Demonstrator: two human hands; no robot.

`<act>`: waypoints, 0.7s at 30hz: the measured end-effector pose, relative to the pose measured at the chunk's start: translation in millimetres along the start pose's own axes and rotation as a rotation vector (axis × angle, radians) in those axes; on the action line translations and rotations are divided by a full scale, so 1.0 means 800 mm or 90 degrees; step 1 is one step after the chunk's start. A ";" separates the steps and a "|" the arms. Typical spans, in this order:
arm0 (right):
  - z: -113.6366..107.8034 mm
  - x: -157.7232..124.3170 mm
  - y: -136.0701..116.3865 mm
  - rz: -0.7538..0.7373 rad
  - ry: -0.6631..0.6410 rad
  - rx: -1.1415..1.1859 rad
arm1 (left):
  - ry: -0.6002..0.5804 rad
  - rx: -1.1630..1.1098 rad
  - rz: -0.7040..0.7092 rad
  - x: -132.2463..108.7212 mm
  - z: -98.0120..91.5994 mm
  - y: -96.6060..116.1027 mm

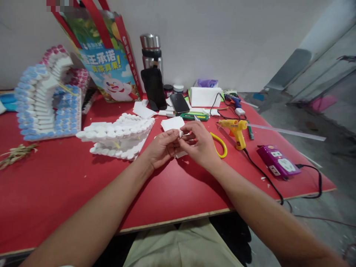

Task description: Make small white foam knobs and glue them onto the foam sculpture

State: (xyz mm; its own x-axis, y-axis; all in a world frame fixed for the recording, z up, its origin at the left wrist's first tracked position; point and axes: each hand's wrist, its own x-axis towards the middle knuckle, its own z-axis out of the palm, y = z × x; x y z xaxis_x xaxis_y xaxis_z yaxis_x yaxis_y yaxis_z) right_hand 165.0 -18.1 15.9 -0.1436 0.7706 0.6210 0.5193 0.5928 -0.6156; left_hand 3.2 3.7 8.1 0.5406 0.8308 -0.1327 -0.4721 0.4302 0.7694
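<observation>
My left hand (167,145) and my right hand (198,142) meet over the middle of the red table. Their fingertips pinch a small white piece (180,132), seemingly paper; its exact shape is too small to make out. White sheets (172,123) lie beneath and behind the fingers. A yellow-handled tool (222,148), perhaps scissors, shows beside my right hand, which hides part of it. To the left of my hands stands a white model (111,131) built of rounded pieces in two tiers.
A yellow glue gun (236,129) with a clear stick and a purple power socket (278,160) are at right. Behind lie a green cutter (194,116), a phone (179,102) and an upright black phone (154,89). A blue-and-white model (36,104), bag (111,70) and flask (151,48) stand farther left.
</observation>
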 end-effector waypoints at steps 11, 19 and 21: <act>-0.003 0.001 0.000 -0.002 0.035 0.043 | 0.041 0.010 0.011 0.001 -0.002 0.001; -0.008 0.002 0.000 0.005 0.024 0.062 | 0.047 0.027 0.028 0.002 -0.005 -0.001; -0.008 0.001 0.001 0.000 0.017 0.061 | 0.053 0.023 0.028 0.002 -0.005 0.000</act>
State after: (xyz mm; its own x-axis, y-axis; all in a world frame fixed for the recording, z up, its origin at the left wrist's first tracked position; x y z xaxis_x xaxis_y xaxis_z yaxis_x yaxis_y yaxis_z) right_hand 170.6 -17.9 19.0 -0.1196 0.7650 0.6328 0.4360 0.6131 -0.6588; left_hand 1.7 6.2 5.5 0.4600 0.8754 -0.1486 -0.4674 0.3811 0.7977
